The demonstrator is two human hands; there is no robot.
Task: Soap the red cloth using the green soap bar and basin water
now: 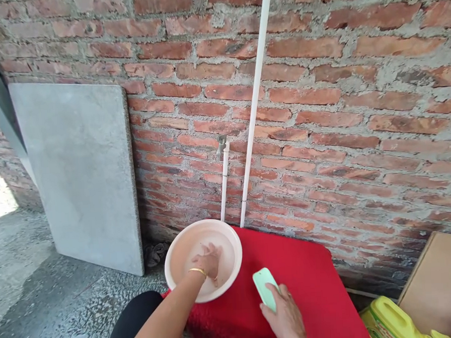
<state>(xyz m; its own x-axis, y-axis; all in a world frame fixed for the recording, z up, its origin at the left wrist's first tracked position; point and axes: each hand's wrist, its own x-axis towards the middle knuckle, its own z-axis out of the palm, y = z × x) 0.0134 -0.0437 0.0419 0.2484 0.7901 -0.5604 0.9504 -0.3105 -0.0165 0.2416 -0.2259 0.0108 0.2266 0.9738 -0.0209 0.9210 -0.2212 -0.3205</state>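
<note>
A pale pink plastic basin [172, 242] stands on the left end of a red cloth [290, 251]. Inside it is my left hand [207, 260], fingers spread and holding nothing I can see; a gold bangle circles that wrist. The basin seems to have water in it. My right hand [284, 309] grips a flat mint-green oblong thing [264, 283] with rounded corners and a small hole near its far end. This thing is over the red cloth, to the right of the basin. Its underside is hidden, so I cannot tell its kind.
Behind the cloth rises a brick wall [301, 104] with white pipes [254, 107] running down it. A grey slab [82, 176] leans there on the left, above wet concrete floor [77, 303]. At right are a yellow jug [392, 319] and a cardboard sheet [439, 279].
</note>
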